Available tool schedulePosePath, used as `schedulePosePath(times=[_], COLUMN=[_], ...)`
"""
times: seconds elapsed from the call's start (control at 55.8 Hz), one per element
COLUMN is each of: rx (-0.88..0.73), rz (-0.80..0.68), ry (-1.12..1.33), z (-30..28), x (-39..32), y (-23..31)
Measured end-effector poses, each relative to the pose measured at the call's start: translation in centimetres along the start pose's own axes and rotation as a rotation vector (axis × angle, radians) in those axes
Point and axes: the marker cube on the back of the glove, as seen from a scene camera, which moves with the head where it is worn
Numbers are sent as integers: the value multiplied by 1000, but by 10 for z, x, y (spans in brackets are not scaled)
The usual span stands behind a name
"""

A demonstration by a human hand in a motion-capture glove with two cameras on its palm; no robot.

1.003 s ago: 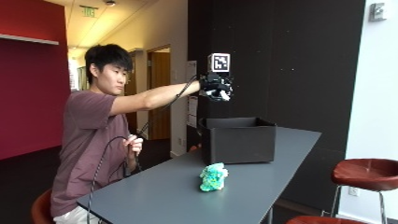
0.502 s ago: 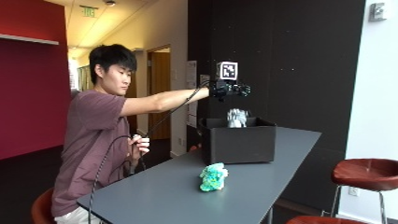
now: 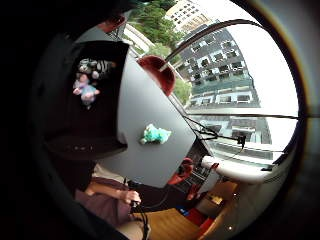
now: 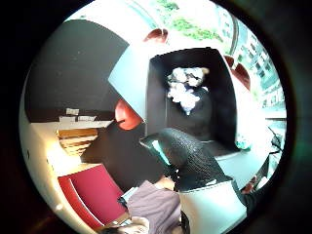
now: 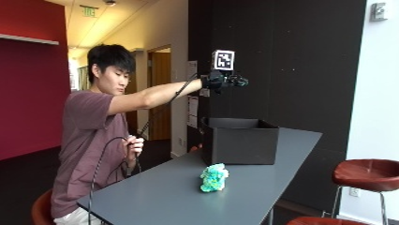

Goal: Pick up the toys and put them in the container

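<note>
Grey table [image 5: 162, 197], long, seen from its near left corner. Black container [image 5: 240, 140] set toward the far end, open top up, so toys can be dropped in from above. Inside it already: a grey-white plush [image 4: 184, 87] and a small pink-blue one [image 3: 86, 91]. Green plush toy [image 5: 214, 177] alone on the tabletop, near side of the container, not yet picked up. Gloved right hand [image 5: 225, 81] held high over the container; fingers extended, loosely spread, holding nothing, touching nothing
</note>
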Motion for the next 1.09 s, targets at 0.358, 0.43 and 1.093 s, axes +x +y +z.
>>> schedulePosePath(times=[0.358,0.43,1.093], rx=[-29,-113,-15], rz=[171,114,245], ry=[87,113,-105], z=[62,128,338], x=[167,217,271], y=[85,104,87])
